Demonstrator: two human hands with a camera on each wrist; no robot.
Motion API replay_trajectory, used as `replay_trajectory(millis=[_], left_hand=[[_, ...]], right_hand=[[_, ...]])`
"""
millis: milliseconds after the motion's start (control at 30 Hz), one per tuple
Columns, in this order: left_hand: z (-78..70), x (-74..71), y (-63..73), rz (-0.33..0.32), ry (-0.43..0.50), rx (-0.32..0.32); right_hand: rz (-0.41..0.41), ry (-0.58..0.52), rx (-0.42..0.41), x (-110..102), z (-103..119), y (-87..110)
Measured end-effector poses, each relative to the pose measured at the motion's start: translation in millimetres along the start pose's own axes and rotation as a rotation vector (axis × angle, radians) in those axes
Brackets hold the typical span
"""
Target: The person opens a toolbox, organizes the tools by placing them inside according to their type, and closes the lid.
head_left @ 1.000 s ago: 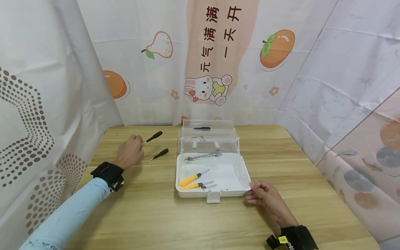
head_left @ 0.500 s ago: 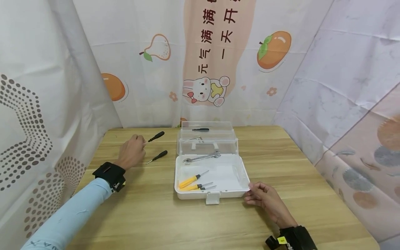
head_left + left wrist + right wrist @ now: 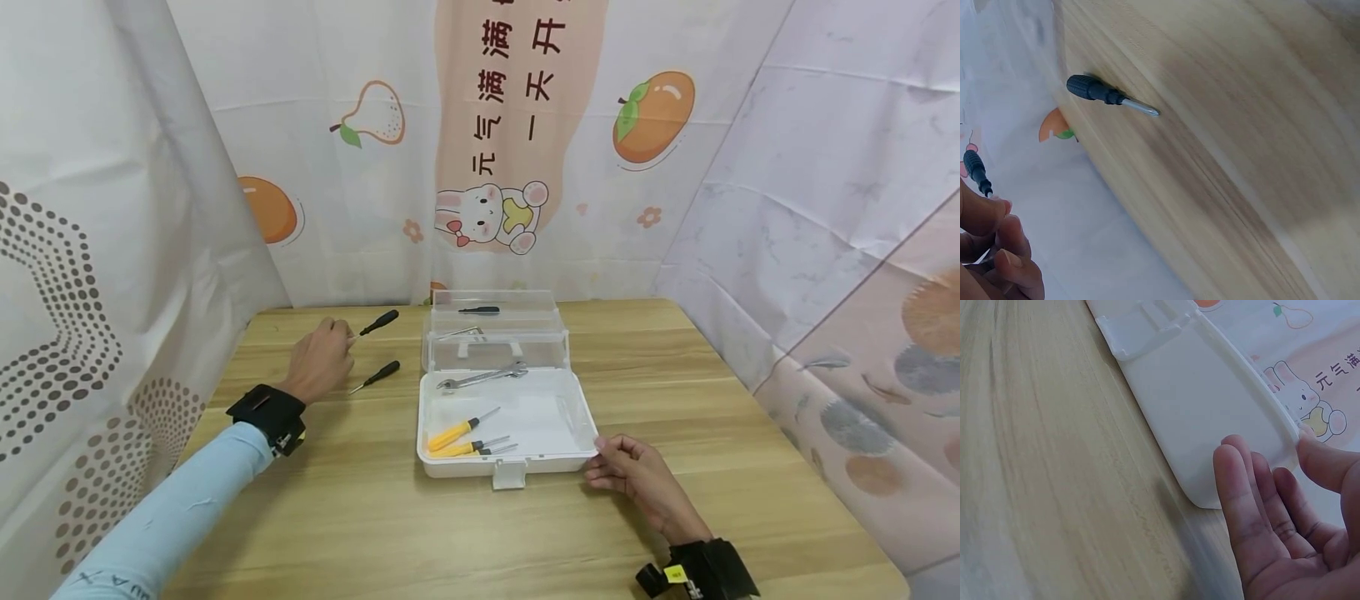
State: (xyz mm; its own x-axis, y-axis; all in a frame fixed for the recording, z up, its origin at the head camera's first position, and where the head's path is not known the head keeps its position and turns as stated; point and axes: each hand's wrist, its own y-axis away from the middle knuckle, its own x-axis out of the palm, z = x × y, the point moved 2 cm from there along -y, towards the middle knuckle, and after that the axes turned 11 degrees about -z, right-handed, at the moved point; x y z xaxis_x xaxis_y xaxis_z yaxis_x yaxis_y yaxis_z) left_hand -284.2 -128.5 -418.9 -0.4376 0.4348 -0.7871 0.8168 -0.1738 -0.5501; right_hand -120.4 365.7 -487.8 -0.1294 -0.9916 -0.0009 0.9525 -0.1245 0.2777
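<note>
In the head view my left hand (image 3: pixel 321 360), at the table's left, pinches a black-handled screwdriver (image 3: pixel 379 322) by its metal shaft. The handle points away from the fingers; the left wrist view shows this handle (image 3: pixel 976 169) beyond the fingertips. A second black-handled screwdriver (image 3: pixel 384 372) lies on the table just right of that hand. My right hand (image 3: pixel 637 479) is at the front right corner of the open white toolbox (image 3: pixel 461 468). In the right wrist view its thumb touches the rim, and the other fingers extend loosely beside the wall.
Inside the toolbox are several yellow-handled screwdrivers (image 3: pixel 453 435) and a wrench (image 3: pixel 483 378). Its clear lid (image 3: pixel 525 346) is folded back, with a black-handled tool (image 3: pixel 480 310) and a hex key (image 3: pixel 462 332) there. A printed curtain (image 3: pixel 360 200) hangs behind the table.
My left hand has shifted slightly right and away from me with the screwdriver. The right hand stays at the toolbox corner. The whole view has drifted a little.
</note>
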Motion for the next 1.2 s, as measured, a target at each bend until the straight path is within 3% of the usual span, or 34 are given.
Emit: replay_trajectory(millis=[567,1200], left_hand=[[-10.0,0.8,-9.3,-0.015,0.007,0.01],[-19.4,7.7,-17.1,-0.05,0.015,0.062]], right_hand=[[0.003,-0.01,-0.003,1,0,0.0],[0.001,-0.013,-0.002,1,0,-0.1]])
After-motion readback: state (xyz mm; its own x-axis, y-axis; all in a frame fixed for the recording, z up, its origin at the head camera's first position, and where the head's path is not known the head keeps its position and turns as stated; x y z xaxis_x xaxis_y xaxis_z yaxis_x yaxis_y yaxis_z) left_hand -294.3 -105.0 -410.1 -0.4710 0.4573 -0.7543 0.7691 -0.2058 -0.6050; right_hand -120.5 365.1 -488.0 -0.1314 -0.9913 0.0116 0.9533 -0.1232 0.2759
